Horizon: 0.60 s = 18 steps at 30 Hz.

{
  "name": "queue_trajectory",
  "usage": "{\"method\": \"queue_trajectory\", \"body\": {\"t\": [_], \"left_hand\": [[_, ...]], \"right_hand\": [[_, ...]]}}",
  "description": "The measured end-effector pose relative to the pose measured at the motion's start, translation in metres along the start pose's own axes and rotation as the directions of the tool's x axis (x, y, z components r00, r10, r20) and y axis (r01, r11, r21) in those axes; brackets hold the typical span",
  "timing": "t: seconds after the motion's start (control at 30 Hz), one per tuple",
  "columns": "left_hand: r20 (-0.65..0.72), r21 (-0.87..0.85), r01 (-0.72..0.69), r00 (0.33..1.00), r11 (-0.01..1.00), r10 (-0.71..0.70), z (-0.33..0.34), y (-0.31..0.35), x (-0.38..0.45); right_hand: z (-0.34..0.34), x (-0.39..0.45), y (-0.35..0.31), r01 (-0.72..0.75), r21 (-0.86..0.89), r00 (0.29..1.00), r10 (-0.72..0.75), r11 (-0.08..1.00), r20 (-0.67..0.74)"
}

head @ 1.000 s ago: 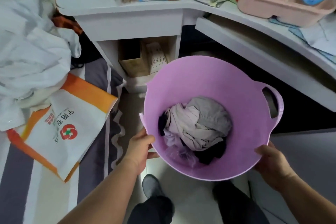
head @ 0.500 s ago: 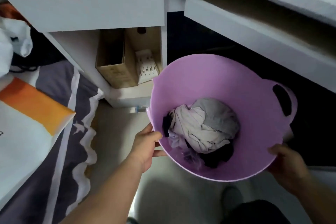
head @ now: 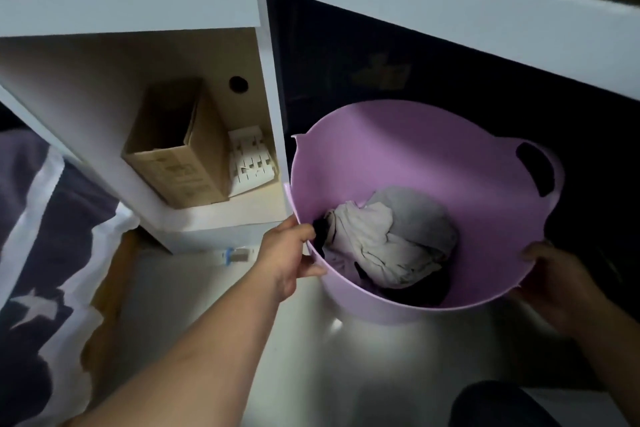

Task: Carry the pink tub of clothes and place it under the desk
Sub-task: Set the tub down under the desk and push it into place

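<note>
The pink tub is a round plastic basin with a loop handle on its right side. It sits low at the mouth of the dark opening under the white desk. Crumpled grey, white and dark clothes lie in its bottom. My left hand grips the tub's near-left rim, thumb inside. My right hand holds the near-right rim from outside. Whether the tub's base touches the floor is hidden.
A white side cabinet of the desk stands just left of the tub, with a cardboard box and a white folded carton on its open shelf. A dark striped bedspread hangs at the left. Pale floor lies in front.
The tub has moved forward and down toward the dark space under the desk. The view has dropped lower and closer. Both hands keep their hold on the rim.
</note>
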<state>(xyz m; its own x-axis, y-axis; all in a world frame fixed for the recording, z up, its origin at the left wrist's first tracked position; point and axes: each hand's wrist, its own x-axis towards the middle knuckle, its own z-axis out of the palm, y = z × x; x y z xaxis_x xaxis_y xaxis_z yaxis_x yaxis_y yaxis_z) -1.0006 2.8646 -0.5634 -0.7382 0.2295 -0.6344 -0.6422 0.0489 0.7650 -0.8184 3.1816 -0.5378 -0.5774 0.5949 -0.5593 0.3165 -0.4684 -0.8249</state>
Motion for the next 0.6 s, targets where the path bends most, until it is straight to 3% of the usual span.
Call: {"method": "queue_trajectory", "body": {"t": [0.6], "left_hand": [[-0.071,-0.042,-0.066,0.996,0.997,0.063,0.017,0.005,0.068]], "right_hand": [[0.026,0.101,0.002,0.025,0.053,0.997,-0.029,0.998,0.078]]}}
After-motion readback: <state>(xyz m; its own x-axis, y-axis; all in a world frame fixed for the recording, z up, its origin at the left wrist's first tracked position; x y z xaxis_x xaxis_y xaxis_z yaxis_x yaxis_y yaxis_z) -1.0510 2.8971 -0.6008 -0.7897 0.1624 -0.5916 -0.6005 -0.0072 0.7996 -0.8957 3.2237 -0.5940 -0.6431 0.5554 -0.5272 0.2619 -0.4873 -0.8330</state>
